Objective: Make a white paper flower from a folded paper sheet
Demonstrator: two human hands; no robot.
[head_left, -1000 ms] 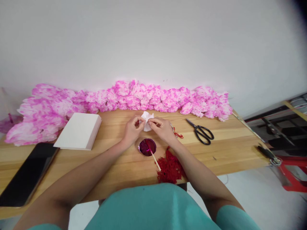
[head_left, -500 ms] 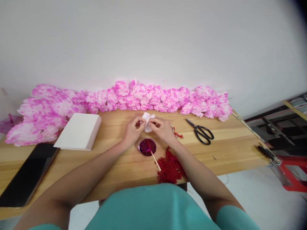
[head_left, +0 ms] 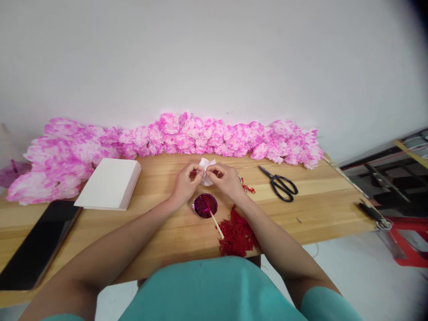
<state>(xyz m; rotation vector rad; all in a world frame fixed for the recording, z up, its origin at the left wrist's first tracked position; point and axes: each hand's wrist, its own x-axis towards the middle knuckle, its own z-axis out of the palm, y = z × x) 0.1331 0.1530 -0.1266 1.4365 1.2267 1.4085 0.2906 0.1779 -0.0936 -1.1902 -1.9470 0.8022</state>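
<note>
While my left hand (head_left: 183, 183) and right hand (head_left: 228, 180) both pinch the white tissue (head_left: 207, 170) just behind the dye cup (head_left: 205, 205), I judge small, gentle pulls are best, layer after layer, so the thin paper does not tear.

- I see both forearms bare, reaching forward and angled in so the hands meet at centre.
- left hand (head_left: 183, 183): fingers curled, thumb and forefinger pinched.
- right hand (head_left: 228, 180): same pinch, knuckles up, fingertips almost touching the left's.
</note>
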